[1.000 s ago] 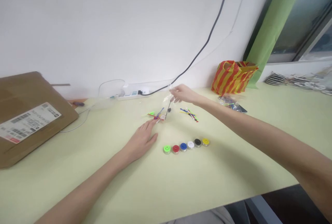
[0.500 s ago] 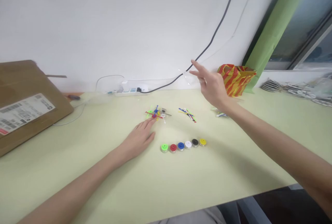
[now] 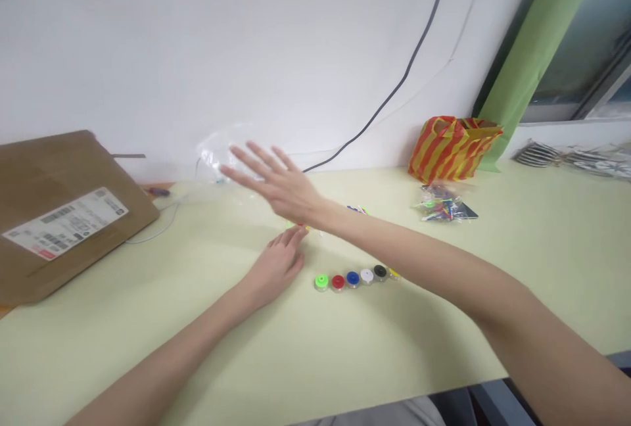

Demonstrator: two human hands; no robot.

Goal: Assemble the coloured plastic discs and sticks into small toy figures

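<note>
While the right hand (image 3: 279, 183) hovers open, pointing left, the left hand (image 3: 276, 268) lies half-curled by coloured plastic sticks (image 3: 300, 227)

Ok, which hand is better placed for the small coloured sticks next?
Left, probably. The left hand rests on the table, its fingers almost at the coloured sticks. The right hand is raised and spread open above them, in front of the clear plastic bag, so it would have to come down.
</note>
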